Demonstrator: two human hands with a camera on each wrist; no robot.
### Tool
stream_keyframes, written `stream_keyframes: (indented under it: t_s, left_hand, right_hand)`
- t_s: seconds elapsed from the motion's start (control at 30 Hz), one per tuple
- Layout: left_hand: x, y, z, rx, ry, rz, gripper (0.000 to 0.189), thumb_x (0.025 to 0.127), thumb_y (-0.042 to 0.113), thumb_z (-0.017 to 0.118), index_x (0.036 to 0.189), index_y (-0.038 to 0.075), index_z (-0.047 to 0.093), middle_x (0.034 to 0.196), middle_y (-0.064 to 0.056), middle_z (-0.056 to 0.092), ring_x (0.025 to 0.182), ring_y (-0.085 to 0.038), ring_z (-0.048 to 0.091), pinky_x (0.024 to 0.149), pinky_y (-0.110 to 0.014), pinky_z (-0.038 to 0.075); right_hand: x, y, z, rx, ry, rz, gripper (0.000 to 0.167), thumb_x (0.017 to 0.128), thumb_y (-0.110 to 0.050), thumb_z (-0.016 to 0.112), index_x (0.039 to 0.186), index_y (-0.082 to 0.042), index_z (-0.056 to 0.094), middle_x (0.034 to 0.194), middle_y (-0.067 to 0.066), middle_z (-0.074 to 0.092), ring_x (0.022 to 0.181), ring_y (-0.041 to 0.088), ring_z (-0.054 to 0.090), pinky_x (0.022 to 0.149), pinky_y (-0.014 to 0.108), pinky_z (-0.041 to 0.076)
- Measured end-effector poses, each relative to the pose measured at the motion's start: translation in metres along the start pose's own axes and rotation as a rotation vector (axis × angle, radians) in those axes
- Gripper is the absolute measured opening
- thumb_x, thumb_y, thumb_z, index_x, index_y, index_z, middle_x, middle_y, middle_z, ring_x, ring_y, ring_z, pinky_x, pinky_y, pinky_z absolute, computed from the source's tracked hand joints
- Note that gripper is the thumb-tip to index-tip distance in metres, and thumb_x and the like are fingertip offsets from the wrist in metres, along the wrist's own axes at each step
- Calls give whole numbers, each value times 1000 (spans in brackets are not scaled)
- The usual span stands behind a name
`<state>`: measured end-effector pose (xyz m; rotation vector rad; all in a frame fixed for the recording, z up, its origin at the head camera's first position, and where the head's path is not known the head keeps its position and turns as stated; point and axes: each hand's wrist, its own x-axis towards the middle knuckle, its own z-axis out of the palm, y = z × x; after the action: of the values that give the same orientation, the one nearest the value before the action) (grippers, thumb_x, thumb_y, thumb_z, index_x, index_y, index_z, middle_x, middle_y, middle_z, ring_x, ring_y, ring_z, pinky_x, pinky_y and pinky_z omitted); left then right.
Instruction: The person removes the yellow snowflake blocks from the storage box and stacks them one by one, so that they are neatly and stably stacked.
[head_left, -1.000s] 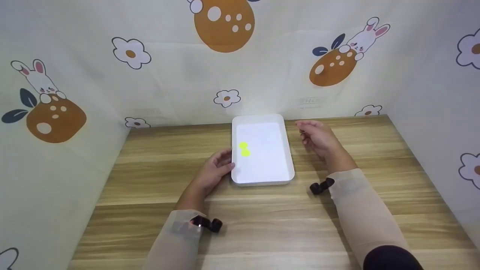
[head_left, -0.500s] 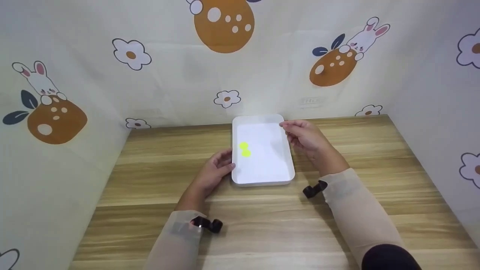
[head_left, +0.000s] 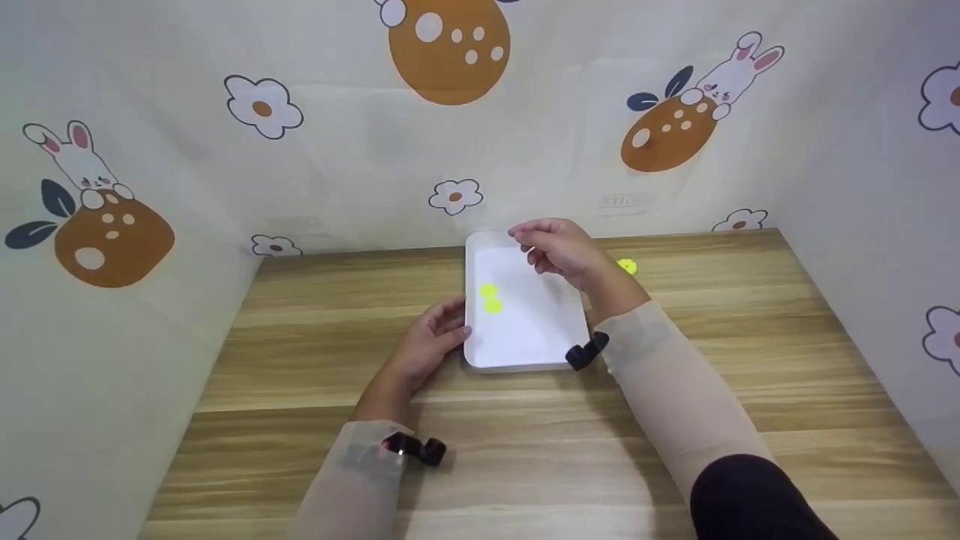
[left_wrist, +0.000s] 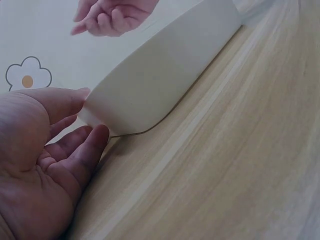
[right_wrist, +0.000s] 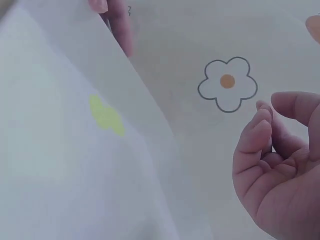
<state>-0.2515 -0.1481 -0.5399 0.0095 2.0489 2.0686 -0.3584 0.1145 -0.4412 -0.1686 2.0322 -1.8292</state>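
Observation:
A shallow white tray (head_left: pixel 532 330) rests on the wooden table near the back wall. Two small neon-yellow pieces (head_left: pixel 492 305) lie inside against each other, toward its left wall. My left hand (head_left: pixel 431 337) holds the left wall, thumb at the rim and fingers along the outside. Above the tray's far right part is my right hand (head_left: pixel 559 251). In the right wrist view, its fingers (right_wrist: pixel 255 145) are loosely curled, the thumb (right_wrist: pixel 297 105) stands apart from them, and nothing shows between. Beyond the right wrist sits another small yellow piece (head_left: pixel 628 266) with a scalloped edge, partly hidden by the arm.
A pale cloth backdrop (head_left: pixel 360 165) printed with flowers and rabbits encloses the back and sides of the table (head_left: pixel 315 360). A small black camera (head_left: pixel 585 352) on the right wrist overlaps the tray's near right corner in the head view.
My right hand has moved left, from beside the tray to above its far part. The yellow piece on the right has come into sight. The left hand and the tray have stayed put.

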Motion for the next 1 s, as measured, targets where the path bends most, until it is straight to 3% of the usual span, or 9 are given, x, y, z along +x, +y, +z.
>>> stream_keyframes:
  t_s: [0.2, 0.47, 0.6, 0.77, 1.0]
  left_hand:
    - [-1, -1, -2, -1, 12, -2, 62, 101, 2, 69, 159, 5, 48, 167, -15, 47, 153, -34, 50, 125, -44, 47]
    - [-2, -2, -2, 0, 10, -8, 63, 101, 2, 69, 159, 6, 47, 167, -16, 47, 153, -35, 50, 125, -44, 47]
    - [-3, -1, -2, -6, -6, 0, 63, 101, 2, 69, 160, 4, 46, 163, -20, 51, 151, -36, 52, 124, -45, 47]
    - [-1, -1, -1, 5, -18, 10, 62, 102, 3, 68, 160, 2, 45, 160, -23, 54, 150, -37, 53, 124, -45, 48]
    - [-1, 0, -1, 3, -18, 13, 64, 101, 4, 70, 160, 2, 44, 160, -22, 54, 151, -36, 52, 125, -45, 46]
  right_hand:
    - [27, -2, 13, 31, -34, 71, 26, 104, -27, 71, 125, -13, 76, 95, 0, 64, 76, 13, 59, 65, 20, 54]
    - [53, 14, 22, -13, -65, 140, 38, 103, -28, 71, 135, -7, 72, 103, 1, 64, 82, 13, 60, 70, 20, 54]
    - [60, 25, 26, -22, -100, 134, 45, 103, -25, 71, 141, -1, 66, 100, -1, 63, 78, 11, 59, 68, 19, 52]
    - [66, 39, 27, -60, -117, 99, 43, 103, -19, 68, 140, 2, 65, 97, -1, 62, 76, 12, 58, 67, 21, 52]
    - [67, 50, 26, -170, -119, 79, 35, 99, -16, 74, 131, -4, 73, 95, 5, 71, 85, 16, 65, 75, 24, 57]
